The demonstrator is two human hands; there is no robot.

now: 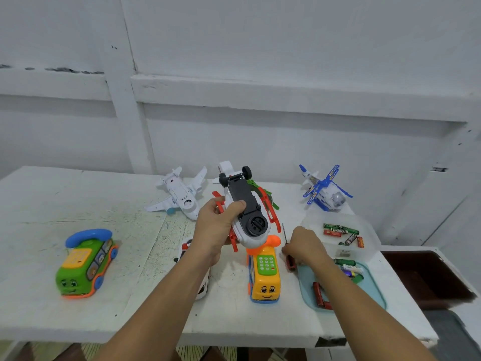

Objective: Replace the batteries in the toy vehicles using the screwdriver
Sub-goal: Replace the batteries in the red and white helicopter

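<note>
Left grip (218,225) curls round a white copter (240,194), held upside down above the counter (78,204) mid-frame. Thumb lies on the edge of its black belly, fingers go behind the hull. Wheels point up & away, red skids stick out both sides, and a round black cap at the near end faces the camera.

Right grip (304,246) is closed round the screwdriver (290,263) just R of the copter. Red-and-dark handle pokes out below the fist, thin shaft points up, tip not touching the copter.

Yellow bus-phone (265,277) stands on the counter under the copter, between the two forearms. A white toy (203,285) is mostly hidden under the L forearm; can't tell what it is.

Clear tub (364,251) sits beyond the R grip w/ loose batteries (341,229), green, red & black. Teal lid (374,285) lies just nearer, under the R forearm, w/ more cells (318,295) on it.

White plane (179,196) lies belly-up at the back L of the copter. Blue plane (325,191) is at back R. Green bus-phone (87,264) is well apart at far L.
</note>
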